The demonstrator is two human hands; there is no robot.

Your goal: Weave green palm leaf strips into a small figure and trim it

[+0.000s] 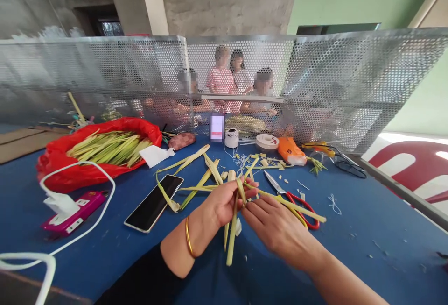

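Note:
My left hand (224, 204) is closed round a bundle of yellow-green palm leaf strips (231, 242), which hang down from it over the blue table (367, 221). My right hand (271, 225) meets it from the right, fingertips pinching the same strips where they cross. A gold bangle sits on my left wrist. More loose strips (196, 158) lie fanned out on the table just behind my hands. Red-handled scissors (294, 197) lie right of my hands, partly under a long strip.
A red bag of green leaves (56, 155) lies at the left, a black phone (154, 202) and a pink power bank (75, 211) with a white cable nearer me. Thread spool (231, 138), tape roll (267, 141) and orange tool (290, 150) stand before a perforated metal screen (332, 81); people sit behind it.

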